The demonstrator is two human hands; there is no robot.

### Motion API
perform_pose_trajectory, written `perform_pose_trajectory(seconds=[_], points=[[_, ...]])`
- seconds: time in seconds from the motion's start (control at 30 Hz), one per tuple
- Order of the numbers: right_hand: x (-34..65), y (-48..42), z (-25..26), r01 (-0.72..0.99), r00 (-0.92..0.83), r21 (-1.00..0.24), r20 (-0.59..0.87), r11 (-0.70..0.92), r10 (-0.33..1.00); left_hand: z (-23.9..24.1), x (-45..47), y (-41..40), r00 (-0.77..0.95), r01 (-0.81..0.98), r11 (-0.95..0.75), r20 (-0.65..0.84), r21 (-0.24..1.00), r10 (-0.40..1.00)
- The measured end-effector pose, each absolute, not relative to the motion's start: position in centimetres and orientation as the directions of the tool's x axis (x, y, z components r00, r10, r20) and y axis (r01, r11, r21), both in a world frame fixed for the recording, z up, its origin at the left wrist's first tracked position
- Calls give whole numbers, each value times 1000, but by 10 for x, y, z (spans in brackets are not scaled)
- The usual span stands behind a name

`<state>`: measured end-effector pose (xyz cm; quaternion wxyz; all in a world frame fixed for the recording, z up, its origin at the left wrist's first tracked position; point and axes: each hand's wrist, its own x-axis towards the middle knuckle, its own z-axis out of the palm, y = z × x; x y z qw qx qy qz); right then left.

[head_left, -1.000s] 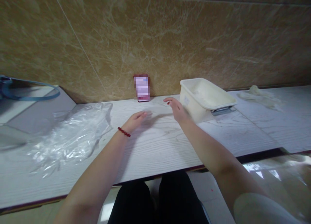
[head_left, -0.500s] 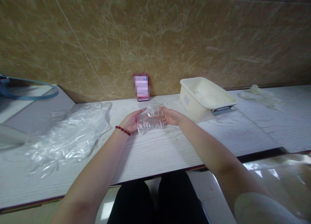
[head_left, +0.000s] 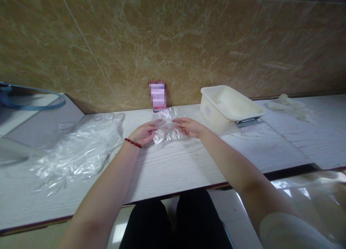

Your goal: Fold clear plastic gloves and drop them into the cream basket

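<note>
Between my hands, just above the white wood-grain table (head_left: 173, 169), is a crinkled clear plastic bag (head_left: 170, 134). My left hand (head_left: 147, 132), below a red bead bracelet (head_left: 133, 143), pinches its left side, thumb and fingers closed on the film. On its right side my right hand (head_left: 190, 127) grips the film with bent fingers. Part of the bag stands up beyond the fingertips, in front of a phone (head_left: 158, 96) that leans on the wall. The film is see-through, and I cannot make out anything inside it.
A heap of clear plastic bags (head_left: 81, 148) lies at the left. To the right stands a cream plastic tub (head_left: 216, 112), with a thin crumpled pale glove-like item (head_left: 290, 107) beyond it. A blue strap (head_left: 35, 106) hangs over a white box at far left. Marble wall (head_left: 173, 43) borders the back.
The bag's far part has risen toward the phone and the film has creased across its middle. My left hand has shifted slightly left, and the fingers of my right hand have curled in.
</note>
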<state>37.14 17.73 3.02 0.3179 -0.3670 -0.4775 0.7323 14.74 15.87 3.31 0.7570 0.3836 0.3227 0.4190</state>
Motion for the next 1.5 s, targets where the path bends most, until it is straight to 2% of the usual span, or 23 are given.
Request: perform_pose_trajectory(seconds=[0.27, 0.5, 0.63, 0.8, 1.03, 1.17, 1.3, 1.4, 1.5], points=[[365, 176, 33, -201, -394, -925, -224, -322, 891, 32, 147, 158, 379, -458, 304, -126, 836, 917], [367, 179, 32, -203, -362, -944, -174, -260, 916, 30, 147, 162, 390, -388, 363, -205, 848, 897], [368, 180, 30, -181, -362, -956, -152, -230, 919, 31, 146, 165, 412, -386, 445, -280, 808, 867], [369, 182, 28, -170, -353, -959, -155, -226, 923, 35, 156, 160, 306, -384, 459, -359, 801, 882], [367, 181, 31, -200, -348, -952, -154, -233, 925, 36, 171, 150, 202, -320, 344, -291, 883, 935], [366, 181, 31, -224, -350, -946, -147, -235, 925, 37, 172, 148, 261, -315, 345, -269, 884, 927], [370, 182, 35, -279, -397, -902, -204, -330, 895, 35, 172, 149, 219, -276, 330, -275, 903, 936], [372, 183, 39, -322, -431, -857, -245, -402, 868, 32, 172, 150, 174, -251, 264, -225, 931, 959], [370, 182, 38, -278, -373, -861, -312, -426, 874, 31, 173, 150, 177, -187, 217, -184, 958, 967]])
